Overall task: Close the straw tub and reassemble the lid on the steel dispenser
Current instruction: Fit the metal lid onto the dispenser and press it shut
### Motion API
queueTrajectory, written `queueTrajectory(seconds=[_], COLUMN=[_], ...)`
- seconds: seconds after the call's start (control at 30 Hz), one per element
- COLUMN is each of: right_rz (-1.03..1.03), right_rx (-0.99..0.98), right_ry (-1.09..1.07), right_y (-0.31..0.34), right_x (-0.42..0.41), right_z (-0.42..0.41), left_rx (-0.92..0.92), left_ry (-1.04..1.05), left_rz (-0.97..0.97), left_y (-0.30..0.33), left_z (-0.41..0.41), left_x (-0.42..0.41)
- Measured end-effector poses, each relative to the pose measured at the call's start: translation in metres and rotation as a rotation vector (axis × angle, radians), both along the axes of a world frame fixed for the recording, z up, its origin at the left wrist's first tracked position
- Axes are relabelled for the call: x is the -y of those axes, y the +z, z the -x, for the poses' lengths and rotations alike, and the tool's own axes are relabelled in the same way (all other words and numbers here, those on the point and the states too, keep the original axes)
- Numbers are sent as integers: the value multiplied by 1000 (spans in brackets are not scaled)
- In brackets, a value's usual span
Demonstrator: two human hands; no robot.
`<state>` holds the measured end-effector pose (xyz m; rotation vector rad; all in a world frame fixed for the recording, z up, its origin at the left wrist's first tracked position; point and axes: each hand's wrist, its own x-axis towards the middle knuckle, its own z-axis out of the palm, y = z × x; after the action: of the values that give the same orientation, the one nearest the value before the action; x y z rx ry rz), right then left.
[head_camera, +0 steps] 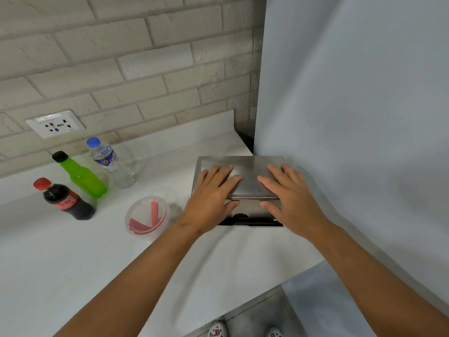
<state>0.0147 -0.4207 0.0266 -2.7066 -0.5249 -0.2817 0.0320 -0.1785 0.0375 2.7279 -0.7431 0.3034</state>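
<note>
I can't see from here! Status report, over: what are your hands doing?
Left hand and right hand flat on steel dispenser lid. Straw tub lidded, left of it. Nothing in the way.

You're at a drinks/café-style kitchen counter: white table (73, 251) against a painted brick wall (121, 57), wall socket (56, 124) at 10 o'clock, three drink bottles (80, 177) below it, steel dispenser (247, 171) and straw tub (147, 217) centre.
</note>
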Motion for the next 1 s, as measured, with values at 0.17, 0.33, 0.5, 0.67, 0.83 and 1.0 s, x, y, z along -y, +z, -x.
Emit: queueTrajectory(seconds=[0.17, 0.33, 0.5, 0.67, 0.83, 1.0], right_rz=[70, 112, 115, 83, 35, 58], right_rx=[31, 43, 98, 78, -67, -113], right_ry=[145, 203, 195, 182, 188, 32], right_y=[12, 12, 7, 7, 15, 21], right_x=[-35, -63, -64, -66, -56, -39], right_z=[-13, -21, -21, -20, -29, -49], left_rx=[-57, -90, -113, -131, -157, -179], left_ry=[80, 36, 67, 63, 49, 48], left_rz=[57, 168, 249, 248, 178, 79], left_y=[-2, -3, -10, -12, 2, 15], left_z=[3, 5, 8, 6, -4, -24], left_x=[-53, -64, -62, -63, -64, -46])
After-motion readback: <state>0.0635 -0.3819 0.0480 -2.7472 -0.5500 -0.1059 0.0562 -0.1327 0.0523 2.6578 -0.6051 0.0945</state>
